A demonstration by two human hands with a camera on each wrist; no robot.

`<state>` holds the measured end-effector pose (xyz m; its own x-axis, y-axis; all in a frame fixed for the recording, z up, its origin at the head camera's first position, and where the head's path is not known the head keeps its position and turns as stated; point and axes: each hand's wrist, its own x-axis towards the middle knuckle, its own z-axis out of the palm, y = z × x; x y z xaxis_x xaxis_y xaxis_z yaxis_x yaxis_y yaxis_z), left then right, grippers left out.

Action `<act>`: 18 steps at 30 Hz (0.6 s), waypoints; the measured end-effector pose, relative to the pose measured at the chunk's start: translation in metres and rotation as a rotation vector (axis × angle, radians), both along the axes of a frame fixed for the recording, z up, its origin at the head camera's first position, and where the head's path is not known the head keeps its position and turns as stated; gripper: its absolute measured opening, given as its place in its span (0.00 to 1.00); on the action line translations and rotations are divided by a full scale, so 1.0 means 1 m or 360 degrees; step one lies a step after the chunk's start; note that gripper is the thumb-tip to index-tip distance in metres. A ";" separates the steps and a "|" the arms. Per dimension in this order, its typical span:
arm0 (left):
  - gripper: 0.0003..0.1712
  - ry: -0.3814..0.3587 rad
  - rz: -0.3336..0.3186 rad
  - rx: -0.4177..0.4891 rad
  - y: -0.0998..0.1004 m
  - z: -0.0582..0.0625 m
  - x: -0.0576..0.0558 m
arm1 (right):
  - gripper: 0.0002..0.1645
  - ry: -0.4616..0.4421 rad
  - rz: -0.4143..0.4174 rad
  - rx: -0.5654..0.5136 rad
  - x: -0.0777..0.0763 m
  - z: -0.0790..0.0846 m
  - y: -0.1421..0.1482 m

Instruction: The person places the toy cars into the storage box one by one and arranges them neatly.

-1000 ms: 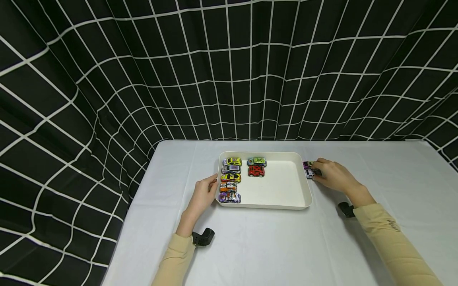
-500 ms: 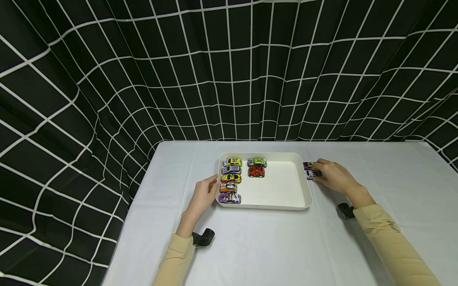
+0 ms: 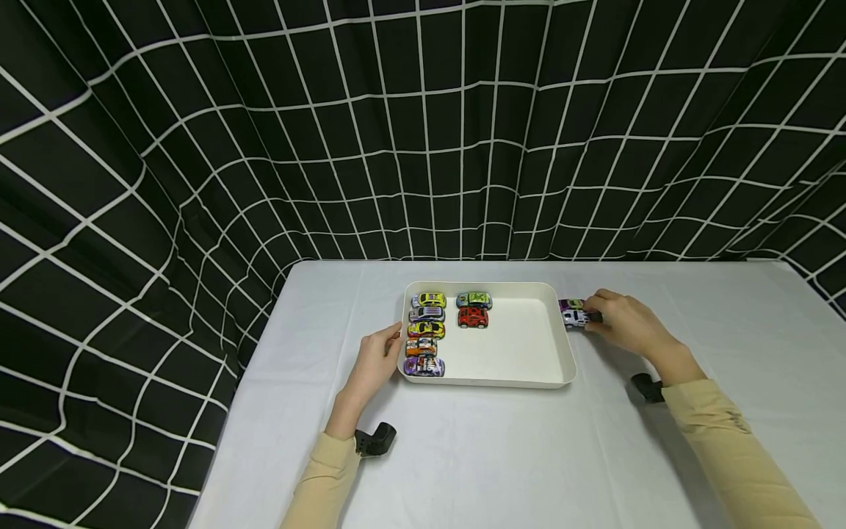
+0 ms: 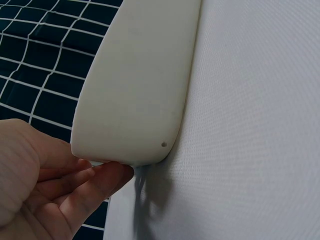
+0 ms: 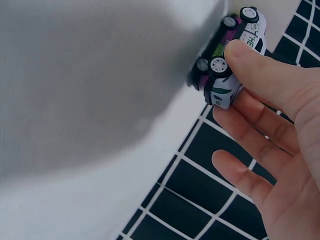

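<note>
A white tray (image 3: 515, 345) lies on the cloth. Several toy cars stand in a column along its left side, the lowest a purple toy car (image 3: 424, 366). A green toy car (image 3: 474, 300) and a red toy car (image 3: 473, 317) stand farther right inside. My left hand (image 3: 371, 365) grips the tray's left wall, seen from outside in the left wrist view. Just beyond the tray's right wall, my right hand (image 3: 626, 323) pinches a white toy car (image 5: 243, 55) between thumb and fingers. A purple-and-green toy car (image 5: 216, 50) sits right beside it, partly hidden.
White cloth (image 3: 489, 455) covers the table. A black curtain with a white grid (image 3: 463, 147) hangs behind the table's far edge and around the left side. Black wrist cameras (image 3: 375, 439) are strapped to both wrists.
My right hand has shifted slightly right, so more of the white toy car shows in the head view. My left hand, the tray and the cars in it look unmoved.
</note>
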<state>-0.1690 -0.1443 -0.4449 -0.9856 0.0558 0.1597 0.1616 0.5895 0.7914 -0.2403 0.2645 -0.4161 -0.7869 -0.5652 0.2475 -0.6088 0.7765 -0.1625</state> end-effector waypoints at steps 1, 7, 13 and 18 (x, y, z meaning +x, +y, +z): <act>0.20 -0.0003 0.0003 0.0000 0.000 0.000 0.000 | 0.16 0.0005 0.0000 -0.0010 0.001 0.002 0.001; 0.20 0.0001 0.0008 0.0000 0.000 0.000 0.000 | 0.15 0.0082 -0.0020 -0.0029 0.004 0.014 0.005; 0.20 0.0007 0.0001 0.0013 0.000 0.000 0.000 | 0.15 0.0164 -0.0004 -0.0053 0.003 0.022 0.004; 0.20 0.0001 0.0004 0.0009 0.000 0.000 0.000 | 0.16 0.0194 0.0025 -0.0067 0.004 0.030 -0.004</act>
